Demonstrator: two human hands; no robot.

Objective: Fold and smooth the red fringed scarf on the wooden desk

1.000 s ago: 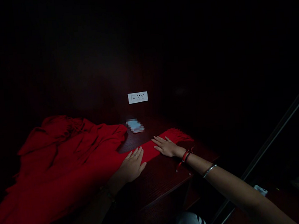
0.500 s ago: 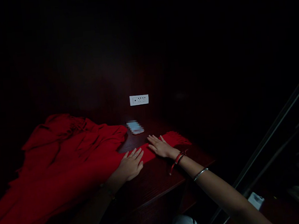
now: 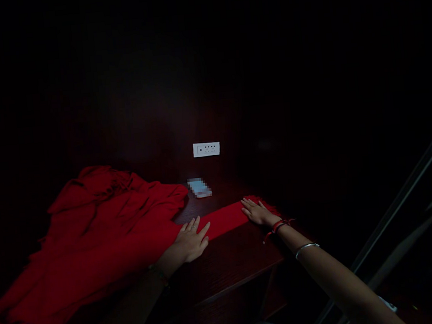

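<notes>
Our right hand (image 3: pixel 256 213) is now way closer to the fringe (image 3: pixel 273 209) of the red scarf (image 3: pixel 225 220), left hand (image 3: pixel 189 242) staying put, both spread flat, so we're probably smoothing it.

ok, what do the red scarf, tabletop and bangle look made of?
Red scarf: matte woven fabric, maybe wool-like; soft folds and a fringed end. Tabletop: dark reddish wood or wood-look laminate, faint sheen; fine grain lines show. Bangle: probably polished metal; silver-coloured, with a bright glint.
</notes>
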